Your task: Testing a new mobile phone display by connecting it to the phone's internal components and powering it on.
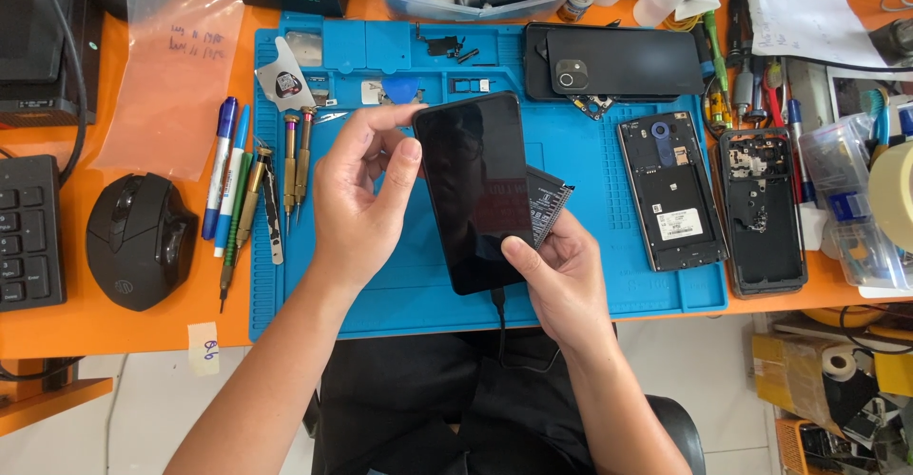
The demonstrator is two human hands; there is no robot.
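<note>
bare blue mat (409, 290) below hands, screwdrivers (276, 185) left, opened phones (709, 194) right

I'm looking down on an orange table (143, 328) with a blue work mat (399, 290) spread across its middle. Left of the mat I've got a black mouse (140, 239), a keyboard edge (29, 232) and a clear plastic bag (176, 66). Pens and screwdrivers (249, 199) lie in a row at the mat's left edge. On the mat sit two opened phone bodies (671, 190) and a black phone, back up (623, 59).
</note>
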